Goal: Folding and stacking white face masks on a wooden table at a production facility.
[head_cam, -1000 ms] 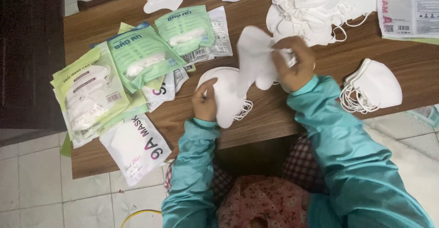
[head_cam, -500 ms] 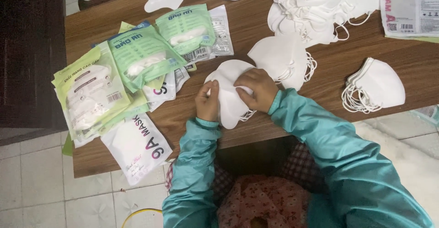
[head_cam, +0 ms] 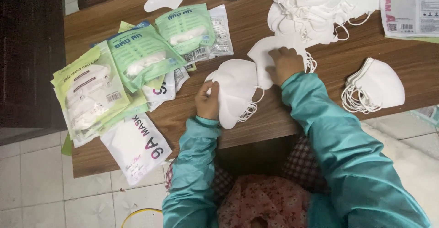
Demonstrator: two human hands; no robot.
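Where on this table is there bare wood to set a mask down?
Bare table shows between the right hand and the small mask stack, and along the near edge below the left hand. The packet spread at left and the mask heap at top are crowded.

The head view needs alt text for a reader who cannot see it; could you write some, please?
Left hand holds a small stack of white masks on a wooden table; right hand rests on another mask. Green packets lie left.
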